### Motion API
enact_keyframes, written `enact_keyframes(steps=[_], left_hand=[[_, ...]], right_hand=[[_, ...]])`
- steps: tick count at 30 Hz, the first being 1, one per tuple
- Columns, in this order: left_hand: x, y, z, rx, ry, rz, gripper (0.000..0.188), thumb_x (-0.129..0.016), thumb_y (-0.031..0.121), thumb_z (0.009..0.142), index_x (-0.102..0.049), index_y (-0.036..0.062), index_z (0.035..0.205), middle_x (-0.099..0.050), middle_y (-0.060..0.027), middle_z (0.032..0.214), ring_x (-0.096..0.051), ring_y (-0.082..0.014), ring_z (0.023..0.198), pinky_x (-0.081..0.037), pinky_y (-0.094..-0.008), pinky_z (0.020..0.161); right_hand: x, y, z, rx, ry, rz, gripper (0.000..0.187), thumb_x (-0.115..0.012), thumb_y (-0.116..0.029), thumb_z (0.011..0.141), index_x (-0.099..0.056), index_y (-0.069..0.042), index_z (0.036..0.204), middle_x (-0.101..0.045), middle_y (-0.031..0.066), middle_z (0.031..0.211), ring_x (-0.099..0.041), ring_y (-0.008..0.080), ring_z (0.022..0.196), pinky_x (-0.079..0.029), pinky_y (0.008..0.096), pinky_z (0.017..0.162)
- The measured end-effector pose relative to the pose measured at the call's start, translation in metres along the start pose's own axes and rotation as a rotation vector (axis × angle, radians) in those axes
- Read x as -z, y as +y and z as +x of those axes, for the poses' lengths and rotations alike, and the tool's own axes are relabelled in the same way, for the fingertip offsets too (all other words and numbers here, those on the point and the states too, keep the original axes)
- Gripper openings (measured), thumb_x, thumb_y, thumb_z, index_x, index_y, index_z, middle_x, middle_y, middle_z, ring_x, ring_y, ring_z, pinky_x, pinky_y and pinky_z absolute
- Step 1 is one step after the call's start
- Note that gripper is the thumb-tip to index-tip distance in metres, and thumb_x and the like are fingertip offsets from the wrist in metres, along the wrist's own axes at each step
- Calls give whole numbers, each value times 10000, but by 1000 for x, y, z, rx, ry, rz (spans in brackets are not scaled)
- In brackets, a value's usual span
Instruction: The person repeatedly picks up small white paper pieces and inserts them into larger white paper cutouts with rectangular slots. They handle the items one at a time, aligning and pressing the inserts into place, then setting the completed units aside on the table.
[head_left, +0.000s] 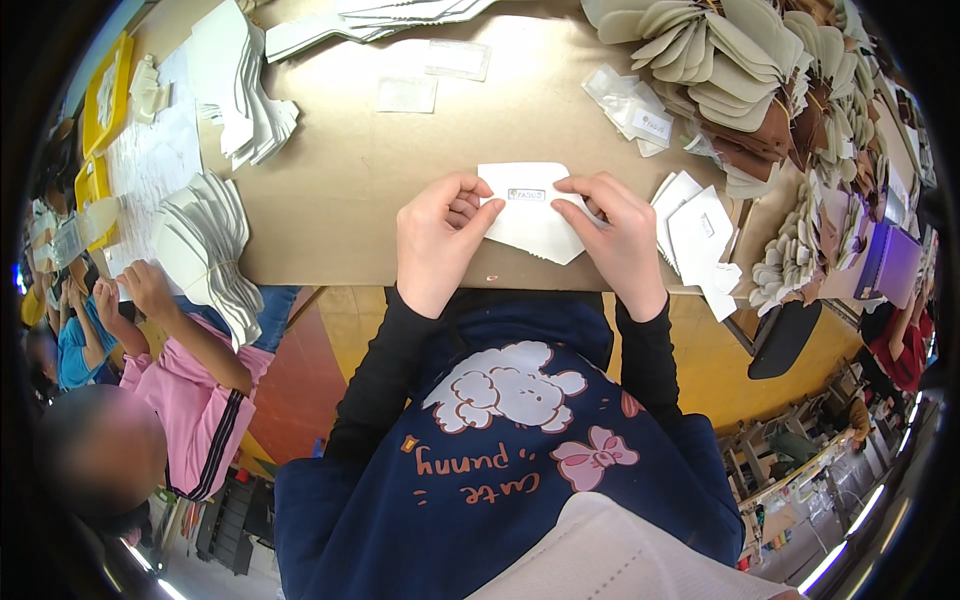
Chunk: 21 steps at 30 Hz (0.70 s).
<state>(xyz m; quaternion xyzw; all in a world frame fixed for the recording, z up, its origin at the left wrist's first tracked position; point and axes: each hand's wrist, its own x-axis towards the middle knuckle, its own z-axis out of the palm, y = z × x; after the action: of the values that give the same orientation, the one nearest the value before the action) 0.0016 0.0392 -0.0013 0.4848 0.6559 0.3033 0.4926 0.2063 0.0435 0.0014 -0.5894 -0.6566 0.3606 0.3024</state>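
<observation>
A white cut panel [530, 232] with a slanted lower edge lies at the table's front edge, before my body. On its upper part sits a small rectangular printed label [527, 195]. My left hand [440, 228] has thumb and forefinger closed at the panel's left side, just beside the label. My right hand [622, 235] is closed likewise on the other side, its thumb and forefinger near the label's right end. Right of that hand, a small pile of similar white panels [697, 235] overhangs the table edge, the top one bearing a label.
Clear small packets [632, 105] lie at the back right, before bundled beige and brown pieces [725, 60]. Stacks of white panels [205, 245] stand at left, near yellow trays [105, 100]. Two pale rectangular slips [407, 95] lie behind my hands. A person in pink [190, 400] works at left.
</observation>
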Motion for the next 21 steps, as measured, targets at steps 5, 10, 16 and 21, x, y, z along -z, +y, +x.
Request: enact_keyframes(steps=[5,10,16,21], left_hand=[[0,0,0,2,1,9,119,-755,31,847,-677,-9,927,-668,-76,771,-633,-108,644,-516,-241,616],[-1,2,-2,-59,-17,62,119,-734,36,853,-739,38,972,-639,-60,798,-625,-132,634,-504,-252,611],[1,5,-4,-128,-60,210,175,-714,50,873,-781,103,1025,-588,-51,791,-598,-144,638,-488,-277,601],[-1,4,-5,-138,-55,195,194,-718,45,868,-773,105,1044,-576,-48,791,-574,-144,633,-481,-276,603]], right_hand=[[0,1,1,2,-3,-4,177,-786,-38,806,-722,-24,969,-661,64,814,-489,137,578,-408,273,541],[1,2,1,12,-19,-5,179,-786,-43,811,-721,-23,976,-669,66,824,-503,140,584,-418,271,547],[3,1,2,35,-45,8,178,-784,-44,816,-723,-25,983,-676,71,840,-520,148,602,-433,270,561],[5,-3,2,30,-49,-1,187,-784,-46,818,-721,-26,992,-678,76,844,-540,155,620,-450,274,578]])
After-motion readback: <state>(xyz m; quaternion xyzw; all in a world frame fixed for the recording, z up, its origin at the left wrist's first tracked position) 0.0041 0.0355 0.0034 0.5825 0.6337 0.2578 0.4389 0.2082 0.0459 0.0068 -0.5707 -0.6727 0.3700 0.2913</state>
